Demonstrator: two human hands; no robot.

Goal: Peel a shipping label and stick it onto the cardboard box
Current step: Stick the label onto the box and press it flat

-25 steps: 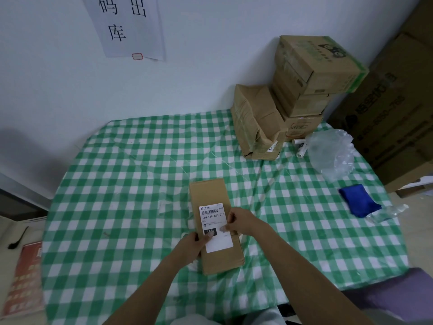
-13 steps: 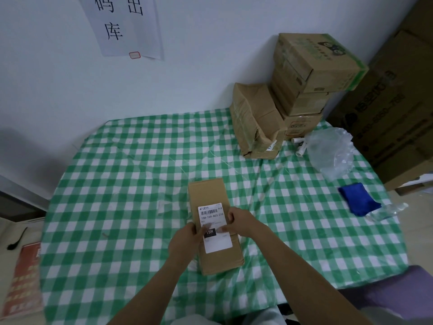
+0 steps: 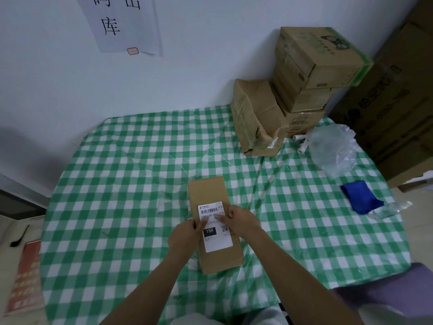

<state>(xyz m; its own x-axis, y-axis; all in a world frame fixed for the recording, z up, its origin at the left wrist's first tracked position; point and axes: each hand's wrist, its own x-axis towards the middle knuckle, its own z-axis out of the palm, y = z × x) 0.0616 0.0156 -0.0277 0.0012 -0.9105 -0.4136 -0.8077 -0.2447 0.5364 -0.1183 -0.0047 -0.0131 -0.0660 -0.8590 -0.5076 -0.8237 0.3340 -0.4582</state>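
A flat brown cardboard box lies lengthwise on the green checked tablecloth, just in front of me. A white shipping label with a barcode and a black "15H" block lies flat on the box's top. My left hand is at the box's left edge, its thumb pressed onto the label's middle. My right hand covers the box's right edge, with curled fingertips resting on the label's upper right. Part of the label's printing is hidden under my fingers.
Stacked cardboard boxes and a leaning one stand at the far right by the wall. A clear plastic bag and a blue cloth lie on the right side. A big carton stands beyond the table's right edge.
My left thumb has slid up the label from its lower left to its middle. My right hand has stayed at the label's right edge. The box has not moved.
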